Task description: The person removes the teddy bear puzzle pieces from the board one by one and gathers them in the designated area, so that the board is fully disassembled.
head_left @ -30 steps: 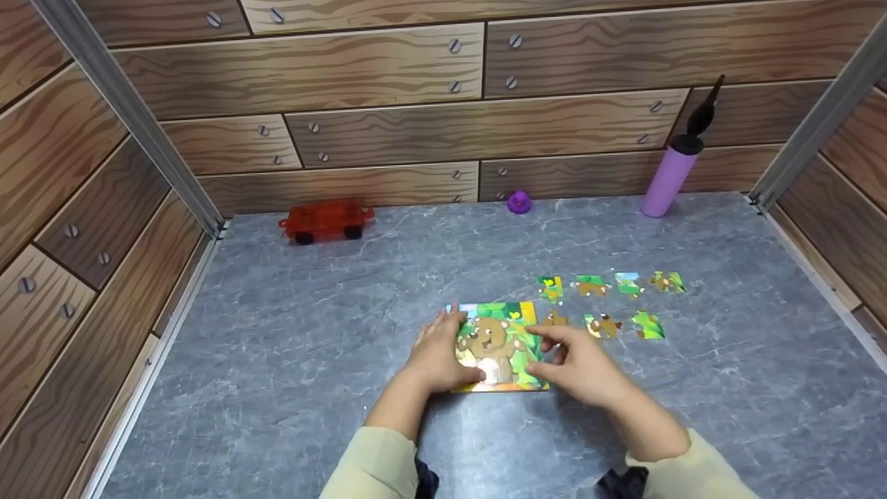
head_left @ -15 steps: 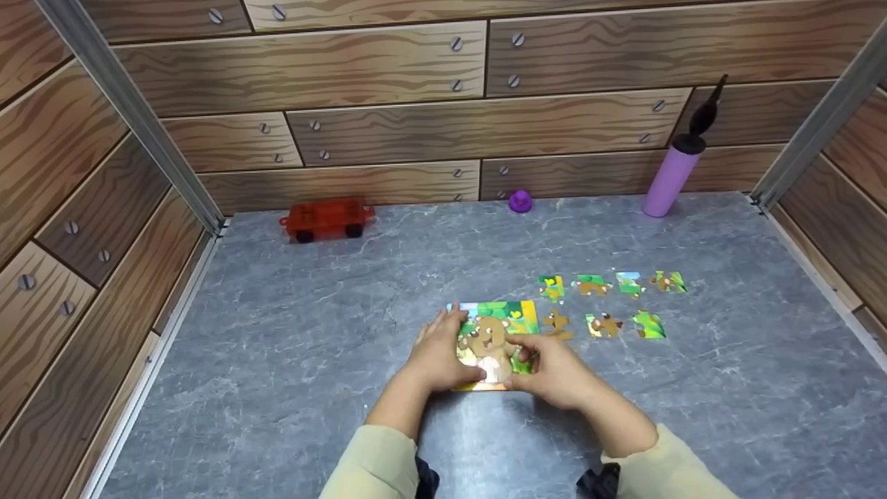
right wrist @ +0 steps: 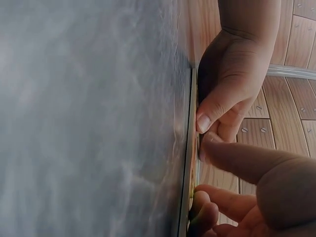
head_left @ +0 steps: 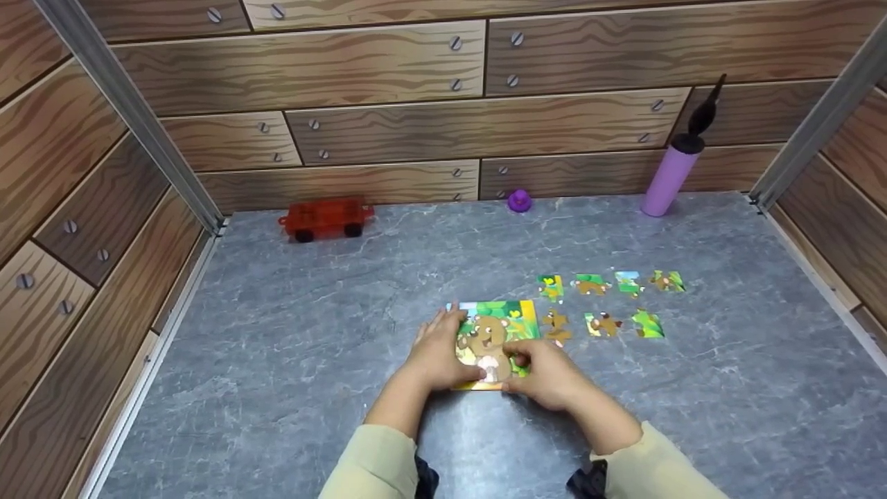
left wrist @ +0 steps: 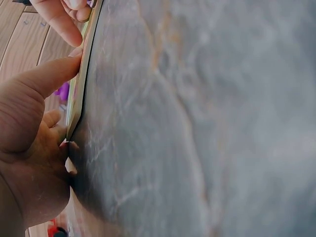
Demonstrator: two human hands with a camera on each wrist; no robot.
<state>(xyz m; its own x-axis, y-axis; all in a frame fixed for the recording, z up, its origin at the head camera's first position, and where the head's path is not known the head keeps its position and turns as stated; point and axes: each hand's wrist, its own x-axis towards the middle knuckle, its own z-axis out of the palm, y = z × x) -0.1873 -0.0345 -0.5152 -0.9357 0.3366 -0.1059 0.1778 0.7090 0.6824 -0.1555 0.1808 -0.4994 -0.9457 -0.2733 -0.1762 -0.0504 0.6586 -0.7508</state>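
Note:
A square puzzle board [head_left: 488,326] with a cartoon bear picture lies on the grey tabletop. My left hand [head_left: 436,353] rests along its left side, fingers pointing away and thumb laid across the lower part. In the left wrist view, that thumb [left wrist: 59,74] extends over the thin board edge. My right hand [head_left: 547,374] is over the lower right of the picture with bent fingers. Thumb and index fingertips of the right hand [right wrist: 237,177] touch the board, a little apart; I cannot tell whether a puzzle piece sits between them.
Loose jigsaw pieces [head_left: 627,284] lie in two rows right of the board. Along the back are a red translucent wheeled toy [head_left: 326,220], a small purple object [head_left: 519,201] and a purple pump [head_left: 671,180] with a black top. Wood-patterned walls [head_left: 388,135] enclose the table.
My right hand has moved left from the board's right edge onto the lower right of the picture, then settled slightly lower. My left hand has stayed in place.

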